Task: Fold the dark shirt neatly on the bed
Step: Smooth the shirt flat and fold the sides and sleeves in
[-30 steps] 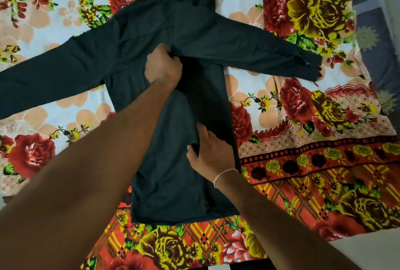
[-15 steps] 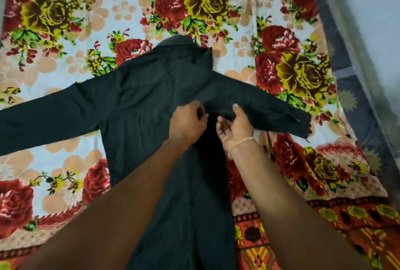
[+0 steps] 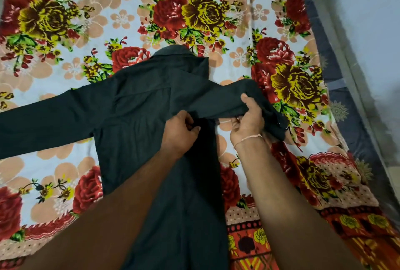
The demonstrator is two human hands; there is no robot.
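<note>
Bed: the floral sheet (image 3: 121, 18) covers my bed; the dark shirt (image 3: 134, 114) lies spread on it, collar away from me, body running down between my forearms.
Shirt: the right side panel is already folded in over the body; the left sleeve (image 3: 43, 122) lies flat, stretched out to my left, untouched.
Step in hand: I judge I am on the right sleeve (image 3: 225, 101), about to bring it back across or down the folded panel.
Right hand (image 3: 246, 122): palm up under the sleeve, thumb over the top, fingers curled beneath, so the cloth is gripped and lifted off the sheet, its cuff end drooping to the right.
Left hand (image 3: 179, 131): fingers curled, pinching the cloth where sleeve meets body, holding the fold line in place.
Next move: it calls for carrying the sleeve over while my left hand keeps that crease pinned, then laying it flat and straight along the body.
Change: half a second ago the sleeve lay flat on the sheet and my right hand was only reaching under it; now it is raised and bunched in my grip. My left hand has stayed at the crease.
</note>
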